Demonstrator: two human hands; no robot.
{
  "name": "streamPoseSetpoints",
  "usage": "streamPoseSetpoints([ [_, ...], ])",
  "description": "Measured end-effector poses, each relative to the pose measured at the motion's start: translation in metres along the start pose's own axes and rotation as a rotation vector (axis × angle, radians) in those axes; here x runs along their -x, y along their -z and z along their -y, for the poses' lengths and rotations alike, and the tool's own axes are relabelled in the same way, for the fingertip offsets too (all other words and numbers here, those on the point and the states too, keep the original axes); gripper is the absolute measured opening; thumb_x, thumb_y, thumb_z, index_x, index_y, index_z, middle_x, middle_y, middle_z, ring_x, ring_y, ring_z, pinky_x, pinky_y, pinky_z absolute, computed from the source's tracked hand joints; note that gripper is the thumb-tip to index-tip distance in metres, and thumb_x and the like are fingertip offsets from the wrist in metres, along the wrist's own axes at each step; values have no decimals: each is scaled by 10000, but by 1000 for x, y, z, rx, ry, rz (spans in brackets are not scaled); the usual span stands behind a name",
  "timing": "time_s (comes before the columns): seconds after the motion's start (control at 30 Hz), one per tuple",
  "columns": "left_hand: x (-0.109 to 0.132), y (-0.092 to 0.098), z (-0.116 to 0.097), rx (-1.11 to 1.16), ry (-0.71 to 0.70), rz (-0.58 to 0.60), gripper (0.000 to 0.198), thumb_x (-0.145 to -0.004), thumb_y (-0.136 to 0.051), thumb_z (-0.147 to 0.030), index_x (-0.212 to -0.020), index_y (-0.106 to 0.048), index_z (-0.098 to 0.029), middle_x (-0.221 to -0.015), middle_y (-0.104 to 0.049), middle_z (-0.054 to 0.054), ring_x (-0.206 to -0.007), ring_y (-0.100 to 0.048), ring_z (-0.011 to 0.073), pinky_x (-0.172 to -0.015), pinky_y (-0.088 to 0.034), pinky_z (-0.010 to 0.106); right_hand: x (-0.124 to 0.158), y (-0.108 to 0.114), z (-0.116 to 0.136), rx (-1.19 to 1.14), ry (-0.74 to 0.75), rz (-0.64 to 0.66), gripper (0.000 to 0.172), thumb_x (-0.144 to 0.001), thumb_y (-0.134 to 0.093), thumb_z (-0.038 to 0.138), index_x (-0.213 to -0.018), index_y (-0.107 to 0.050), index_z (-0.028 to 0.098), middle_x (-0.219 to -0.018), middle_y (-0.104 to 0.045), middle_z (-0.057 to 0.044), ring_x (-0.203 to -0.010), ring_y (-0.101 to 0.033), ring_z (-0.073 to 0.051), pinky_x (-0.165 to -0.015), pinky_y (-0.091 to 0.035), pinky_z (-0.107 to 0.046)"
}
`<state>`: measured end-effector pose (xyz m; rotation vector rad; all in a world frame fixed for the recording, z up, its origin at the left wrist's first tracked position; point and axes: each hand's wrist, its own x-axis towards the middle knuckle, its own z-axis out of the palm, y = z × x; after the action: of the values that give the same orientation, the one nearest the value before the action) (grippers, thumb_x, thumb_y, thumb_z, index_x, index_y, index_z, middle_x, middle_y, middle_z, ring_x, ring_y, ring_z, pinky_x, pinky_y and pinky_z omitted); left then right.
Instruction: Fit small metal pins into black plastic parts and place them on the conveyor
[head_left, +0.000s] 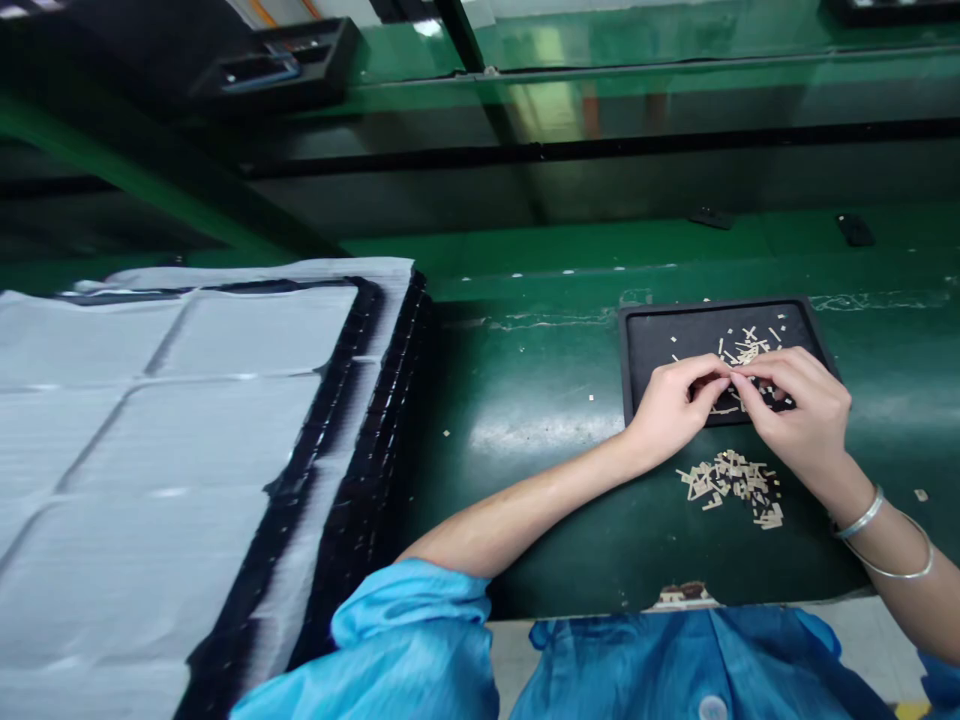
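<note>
Over a shallow black tray [652, 335], my left hand [675, 400] and my right hand [802, 405] meet with their fingertips pinched together. Whatever sits between the fingers is too small and hidden to make out. Small cream-coloured strips and bits [750, 347] lie scattered in the tray, some beneath my fingers. Closer to my body, a loose pile of similar pale pieces [731, 480] rests on the green tabletop [540, 400].
At the left stands a tall stack of black trays [367, 470] covered with white sheets [247, 330]. Two small dark objects, one a flat black piece [855, 230], lie at the back. A black bin [285, 65] sits on the shelf above.
</note>
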<state>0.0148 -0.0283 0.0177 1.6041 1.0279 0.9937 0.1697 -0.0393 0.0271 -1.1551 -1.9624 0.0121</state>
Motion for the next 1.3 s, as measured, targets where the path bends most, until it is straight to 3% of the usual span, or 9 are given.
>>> streamPoseSetpoints([
  [0.2,-1,1,-1,36,17,23,105,-840,-536,-159,-777,-618,-143,-693,-597,-10,-636,-506,88,-625,-396,209,2,-1,0,66,37,10,99,-787,-632,129,-788,-627,228,-752,-689,-34,-721,-640,-184,-636,-509,-325],
  [0.3,-2,2,-1,119,67,39,104,-838,-543,-185,-755,-590,-145,-643,-550,-22,-601,-493,79,-590,-382,203,1,-1,-2,78,44,-3,105,-788,-618,120,-790,-617,224,-752,-685,-39,-715,-635,-182,-592,-489,-309],
  [0.53,-5,3,1,298,141,9,130,-846,-546,-267,-781,-527,-156,-587,-527,-32,-529,-453,58,-526,-351,191,-4,6,-17,198,-112,-53,105,-821,-573,138,-814,-636,221,-662,-631,-13,-591,-562,-159,-564,-446,-315],
  [0.77,-2,1,0,184,108,22,102,-869,-504,-233,-800,-519,-159,-608,-514,-33,-552,-449,66,-549,-361,198,1,3,-5,117,111,9,159,-800,-631,116,-898,-632,241,-815,-710,-46,-758,-650,-204,-685,-507,-347],
  [1.1,1,-1,1,35,39,8,92,-861,-489,-164,-780,-534,-163,-642,-531,-29,-602,-490,81,-598,-391,206,3,-1,-1,152,82,50,86,-810,-625,157,-810,-628,243,-782,-713,-37,-740,-654,-200,-680,-520,-349],
  [1.3,0,1,-1,127,92,46,107,-839,-510,-153,-733,-515,-151,-597,-512,-35,-566,-474,66,-580,-382,198,3,-3,3,154,98,38,109,-801,-602,126,-774,-613,232,-757,-700,-41,-733,-649,-195,-668,-517,-334],
])
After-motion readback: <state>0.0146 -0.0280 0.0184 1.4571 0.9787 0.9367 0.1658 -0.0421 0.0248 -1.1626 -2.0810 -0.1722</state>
